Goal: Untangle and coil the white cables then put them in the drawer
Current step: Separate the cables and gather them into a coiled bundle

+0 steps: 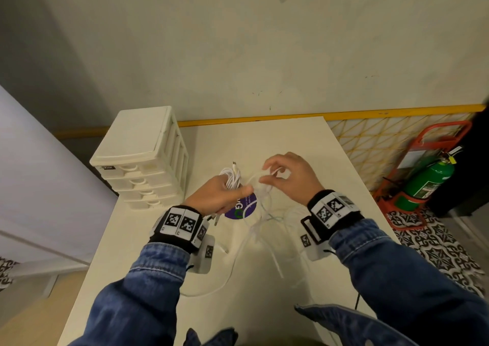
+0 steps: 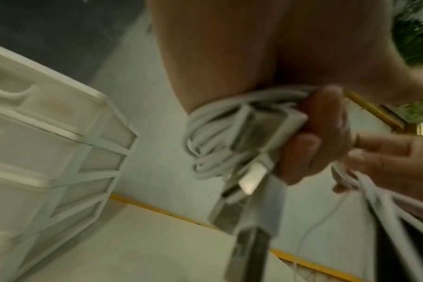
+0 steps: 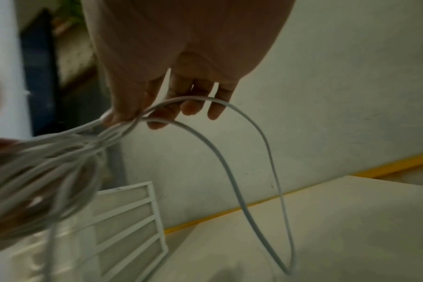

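Observation:
My left hand (image 1: 225,194) grips a coiled bundle of white cable (image 1: 232,176), its loops sticking up past the fingers. In the left wrist view the coil (image 2: 205,152) wraps beside blurred USB plugs (image 2: 251,177) held under the fingers. My right hand (image 1: 284,176) pinches a strand of white cable (image 1: 274,172) between thumb and forefinger, just right of the left hand. In the right wrist view that cable (image 3: 229,171) hangs in a long loop from the pinch. A loose tangle of white cables (image 1: 264,229) trails over the table between my wrists.
A cream four-drawer plastic unit (image 1: 143,160), all drawers closed, stands at the white table's (image 1: 264,306) back left. A purple round sticker (image 1: 242,208) lies under the cables. A green extinguisher (image 1: 426,184) in a red stand sits on the floor to the right.

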`<state>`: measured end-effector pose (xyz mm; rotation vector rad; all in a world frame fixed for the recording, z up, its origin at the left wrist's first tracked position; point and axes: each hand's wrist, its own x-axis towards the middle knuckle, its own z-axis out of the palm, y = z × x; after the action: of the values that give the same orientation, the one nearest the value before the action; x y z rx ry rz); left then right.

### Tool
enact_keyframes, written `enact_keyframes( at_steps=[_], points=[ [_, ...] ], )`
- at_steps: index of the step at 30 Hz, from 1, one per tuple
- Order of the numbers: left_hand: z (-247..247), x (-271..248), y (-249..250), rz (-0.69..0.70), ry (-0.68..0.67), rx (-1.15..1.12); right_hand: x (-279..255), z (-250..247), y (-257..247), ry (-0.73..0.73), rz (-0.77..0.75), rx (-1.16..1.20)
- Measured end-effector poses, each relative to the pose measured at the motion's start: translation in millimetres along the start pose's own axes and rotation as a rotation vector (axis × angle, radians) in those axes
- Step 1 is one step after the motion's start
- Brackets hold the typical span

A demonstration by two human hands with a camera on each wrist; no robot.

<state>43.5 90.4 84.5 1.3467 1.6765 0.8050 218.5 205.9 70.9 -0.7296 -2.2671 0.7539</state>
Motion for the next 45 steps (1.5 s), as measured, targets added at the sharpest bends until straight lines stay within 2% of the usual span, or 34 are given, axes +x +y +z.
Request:
enact_keyframes(
  at_steps=[2,5,10,13,16,19,21,23,26,29,32,35,38,40,45],
  points=[
    [-0.7,1.0,-1.2,-0.044,0.064,0.059,-4.4,-5.5,7.9,-0.014,0.105,0.033],
    [1.5,5.9,-1.3,-0.034,0.198,0.166,-10.0,-1.1,11.8,-0.045,0.140,0.033],
    [-5.4,6.9,-9.8,-0.016,0.426,0.080,-17.4,1.8,32.2,-0.035,0.149,-0.016],
    [-7.4,7.6,-13.5,0.012,0.588,0.055,-22.4,1.2,42.5,0.012,0.217,-0.046],
    [-7.9,6.5,-12.2,0.017,0.683,0.048,-25.5,3.1,51.3,0.059,0.293,-0.166],
    [-11.4,5.5,-11.2,0.007,0.765,0.018,-27.5,-0.2,63.5,0.008,0.436,-0.278],
    [-12.7,4.3,-9.0,0.012,0.778,0.019,-28.8,-1.2,66.9,-0.054,0.510,-0.314],
    [-9.1,4.0,-3.9,0.018,0.726,0.035,-27.6,0.6,63.4,-0.023,0.510,-0.294],
    [-0.4,8.1,1.7,0.016,0.637,0.008,-19.8,3.4,41.5,0.079,0.344,-0.183],
    [6.8,10.6,4.2,0.022,0.539,-0.030,-7.9,8.7,18.1,-0.077,0.155,-0.127],
    [8.7,9.3,5.4,0.031,0.513,-0.037,-5.8,11.2,7.6,-0.208,0.155,-0.036],
    [2.8,8.2,1.6,0.006,0.576,-0.064,-14.0,12.0,10.9,-0.193,0.161,0.054],
    [-1.9,6.9,-2.9,-0.018,0.608,-0.067,-20.2,14.4,20.2,-0.144,0.198,0.027],
    [-4.2,4.4,-1.9,-0.019,0.619,-0.055,-22.9,13.3,28.3,-0.163,0.269,-0.068],
    [-24.5,-6.9,-0.1,-0.043,0.750,-0.081,-42.0,-1.9,67.8,-0.160,0.591,-0.223]
  ],
)
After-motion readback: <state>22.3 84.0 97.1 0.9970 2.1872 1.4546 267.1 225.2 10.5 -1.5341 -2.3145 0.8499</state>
